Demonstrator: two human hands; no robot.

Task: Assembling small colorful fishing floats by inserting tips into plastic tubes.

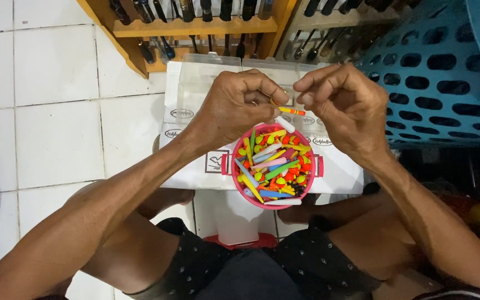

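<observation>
My left hand and my right hand are raised together over a small red bowl with side handles. The bowl is heaped with several small plastic fishing floats in yellow, orange, green, pink and blue. My left hand pinches a thin yellow and orange float, with a white stick-like piece showing under its fingers. My right hand's fingertips meet the float's other end. The bowl rests on a white box in front of my knees.
A clear plastic compartment case lies on the box behind the bowl. A wooden rack of dark-handled tools stands at the back. A blue perforated basket is at the right. White tiled floor spreads left.
</observation>
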